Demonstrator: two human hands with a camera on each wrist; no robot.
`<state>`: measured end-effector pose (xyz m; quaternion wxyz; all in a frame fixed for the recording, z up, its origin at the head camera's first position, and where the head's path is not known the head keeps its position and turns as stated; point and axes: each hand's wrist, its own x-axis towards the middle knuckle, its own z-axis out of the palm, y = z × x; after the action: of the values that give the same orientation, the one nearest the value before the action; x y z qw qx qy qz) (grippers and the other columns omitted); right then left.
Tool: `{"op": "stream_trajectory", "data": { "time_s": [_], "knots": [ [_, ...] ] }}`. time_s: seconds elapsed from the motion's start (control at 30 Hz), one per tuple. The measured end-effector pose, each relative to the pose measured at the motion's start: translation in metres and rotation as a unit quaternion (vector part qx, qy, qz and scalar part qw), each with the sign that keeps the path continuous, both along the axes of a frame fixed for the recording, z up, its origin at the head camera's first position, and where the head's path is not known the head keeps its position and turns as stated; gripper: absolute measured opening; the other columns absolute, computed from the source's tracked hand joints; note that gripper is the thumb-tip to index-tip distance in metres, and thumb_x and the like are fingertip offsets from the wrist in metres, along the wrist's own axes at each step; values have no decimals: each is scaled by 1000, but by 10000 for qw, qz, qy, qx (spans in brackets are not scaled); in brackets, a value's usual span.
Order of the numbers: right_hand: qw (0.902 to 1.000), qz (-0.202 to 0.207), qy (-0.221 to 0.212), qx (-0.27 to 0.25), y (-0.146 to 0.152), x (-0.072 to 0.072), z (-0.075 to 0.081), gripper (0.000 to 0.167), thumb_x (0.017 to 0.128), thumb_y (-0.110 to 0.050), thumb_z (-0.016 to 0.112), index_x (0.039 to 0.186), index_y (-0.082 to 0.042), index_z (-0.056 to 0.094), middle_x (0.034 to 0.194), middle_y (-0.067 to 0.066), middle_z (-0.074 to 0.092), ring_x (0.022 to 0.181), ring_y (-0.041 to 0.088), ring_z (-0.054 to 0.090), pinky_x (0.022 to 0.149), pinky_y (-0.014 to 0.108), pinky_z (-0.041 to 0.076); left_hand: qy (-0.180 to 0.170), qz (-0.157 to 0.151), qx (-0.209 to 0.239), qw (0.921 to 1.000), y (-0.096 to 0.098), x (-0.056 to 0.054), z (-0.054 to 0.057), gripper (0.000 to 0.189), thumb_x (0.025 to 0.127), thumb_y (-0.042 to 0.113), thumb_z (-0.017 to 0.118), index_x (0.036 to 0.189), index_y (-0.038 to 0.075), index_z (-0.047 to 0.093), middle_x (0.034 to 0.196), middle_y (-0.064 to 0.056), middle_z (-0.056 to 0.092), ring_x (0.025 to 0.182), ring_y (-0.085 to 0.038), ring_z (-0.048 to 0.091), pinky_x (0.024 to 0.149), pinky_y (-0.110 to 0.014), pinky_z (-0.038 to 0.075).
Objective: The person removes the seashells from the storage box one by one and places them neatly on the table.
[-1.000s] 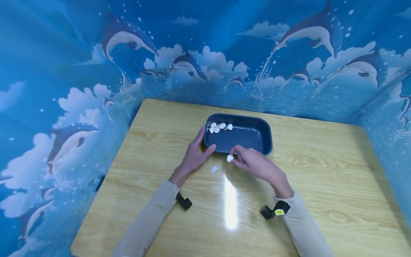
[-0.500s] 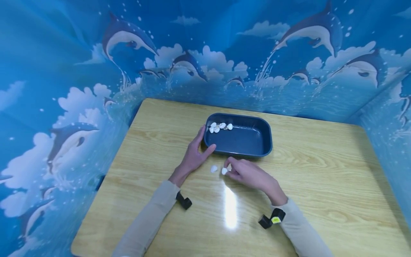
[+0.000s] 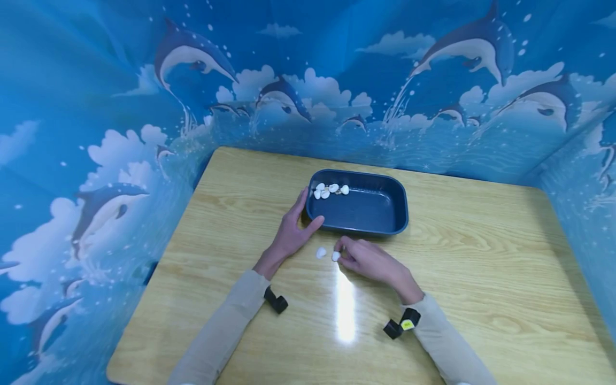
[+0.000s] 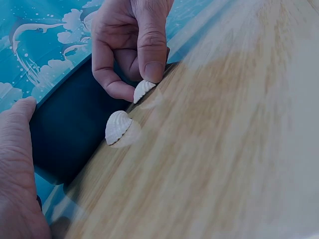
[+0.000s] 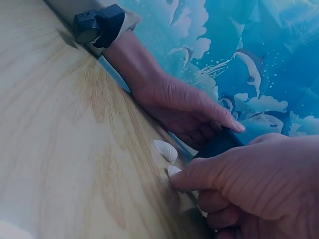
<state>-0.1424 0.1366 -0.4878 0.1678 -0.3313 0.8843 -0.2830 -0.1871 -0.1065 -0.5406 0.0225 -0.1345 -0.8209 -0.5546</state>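
In the head view my right hand point(image 3: 368, 259) pinches a white seashell point(image 3: 336, 256) at the tabletop, just in front of a dark blue tray point(image 3: 356, 231). The left wrist view shows thumb and fingertip on this ribbed shell point(image 4: 144, 91). A second white seashell point(image 3: 321, 252) lies on the table to its left, a small gap between them. My left hand point(image 3: 292, 232) rests against the tray's near left corner, fingers straight along the left side and thumb by the front wall. Several white shells point(image 3: 325, 194) lie inside the tray at its far left.
The pale wooden table point(image 3: 471, 267) has a bright light reflection in front of the hands. Behind it and at its sides hangs a blue dolphin-print sheet point(image 3: 308, 107). Black wrist cameras point(image 3: 276, 302) sit on both forearms.
My right hand has come from the tray's front rim toward me and slightly left, lowering its seashell to the table near the other one. My left hand and the tray stay put.
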Motion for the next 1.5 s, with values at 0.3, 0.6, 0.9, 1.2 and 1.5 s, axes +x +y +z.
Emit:
{"op": "stream_trajectory", "data": {
  "time_s": [0.3, 0.6, 0.9, 1.2, 1.5],
  "knots": [
    [10000, -54, -22, -32, 0, -1, -2, 16, 103, -17, 66, 118, -11, 65, 65, -13, 51, 54, 0, 43, 48, 22, 35, 48, -20, 21, 10000, -1, 0, -1, 89, 101, 46, 65, 169, 16, 14, 175, -8, 16, 159, -12, 13, 130, -41, 19],
    [9999, -73, -75, -59, -1, -1, -3, 16, 104, -18, 65, 119, -12, 64, 65, -13, 51, 54, 1, 44, 49, 22, 35, -3, -48, 18, 10000, -1, 0, 1, 90, 101, 46, 65, 168, 13, 14, 175, -7, 15, 159, -11, 13, 130, -40, 18],
    [9999, -78, -125, -28, -1, -1, -2, 17, 104, -18, 64, 120, -11, 64, 65, -12, 51, 54, 1, 44, 49, 22, 35, 40, -67, -1, 10000, -1, -1, 1, 89, 102, 42, 65, 168, 10, 15, 175, -8, 15, 159, -11, 12, 130, -41, 18],
    [9999, -68, -126, -70, 0, -1, -2, 16, 104, -18, 64, 119, -12, 64, 66, -12, 52, 55, 1, 45, 49, 22, 36, 82, -89, 16, 9999, -1, -1, 1, 94, 100, 57, 62, 168, 10, 15, 175, -9, 16, 159, -11, 13, 130, -40, 18],
    [9998, -51, -173, -100, 0, -2, -3, 15, 104, -18, 64, 118, -13, 65, 66, -12, 52, 54, 1, 45, 49, 22, 36, 53, -79, 28, 10000, -1, -1, -1, 92, 101, 52, 63, 169, 15, 14, 175, -8, 15, 159, -10, 13, 130, -40, 18]
  ]
}}
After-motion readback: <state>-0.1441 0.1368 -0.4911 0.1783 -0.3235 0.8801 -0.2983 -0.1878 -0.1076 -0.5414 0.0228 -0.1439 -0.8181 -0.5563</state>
